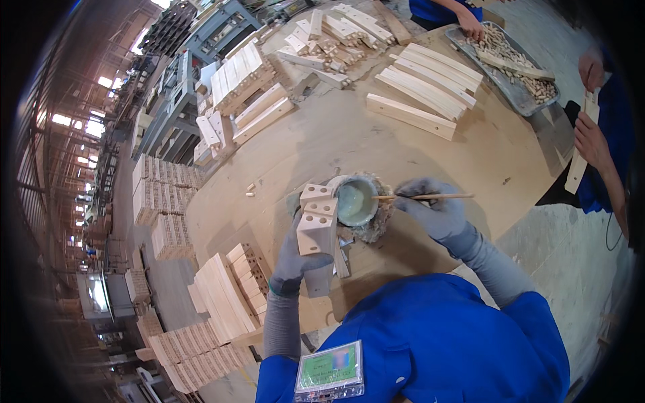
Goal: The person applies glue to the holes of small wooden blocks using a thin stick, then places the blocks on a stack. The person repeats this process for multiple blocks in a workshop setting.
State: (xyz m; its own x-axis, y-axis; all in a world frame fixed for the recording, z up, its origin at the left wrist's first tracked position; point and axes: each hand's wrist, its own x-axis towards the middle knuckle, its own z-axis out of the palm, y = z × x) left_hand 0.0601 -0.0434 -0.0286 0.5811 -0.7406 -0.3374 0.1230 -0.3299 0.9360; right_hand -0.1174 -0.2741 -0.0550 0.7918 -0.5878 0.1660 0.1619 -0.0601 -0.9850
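Observation:
My left hand (294,258), in a grey glove, grips a bundle of pale wooden blocks (317,221) with round holes in their ends, held upright over the table. My right hand (433,209), also gloved in grey, holds a thin wooden stick (430,197) whose tip reaches into a crusted bowl of pale greenish glue (355,201). The bowl sits on the round wooden table (322,141) just right of the blocks.
Stacks of wooden slats (430,84) and short blocks (329,37) lie at the table's far side. A metal tray of dowels (514,64) stands at the back right, where other people's hands (591,141) work. More block stacks (225,295) sit at my lower left.

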